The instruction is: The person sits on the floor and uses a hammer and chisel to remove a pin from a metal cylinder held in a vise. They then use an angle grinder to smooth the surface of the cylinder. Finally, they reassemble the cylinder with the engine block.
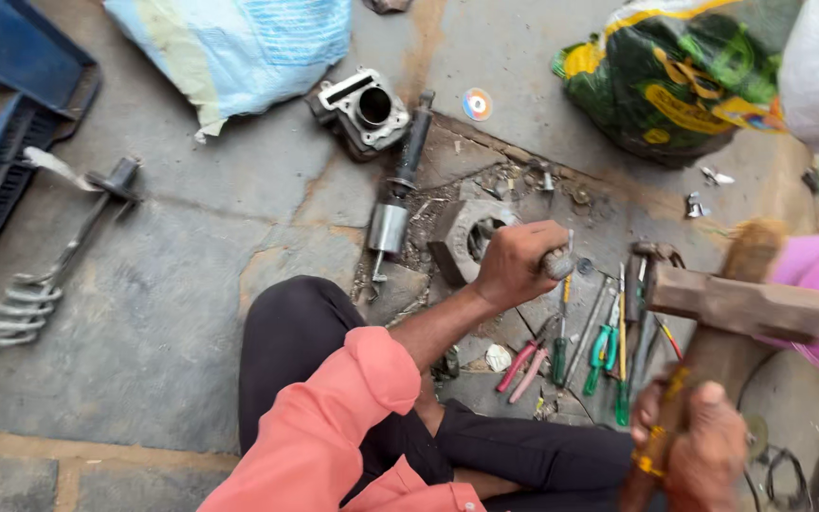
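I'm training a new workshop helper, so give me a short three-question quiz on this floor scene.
1. True or false: the left hand is closed around a small grey metal piece.
2. What does the right hand grip? A) pink-handled pliers B) wooden-handled hammer with a rusty steel head C) grey finned engine cylinder
3. What colour are the handles beside the pink pliers?

Key: 1 true; 2 B; 3 green.
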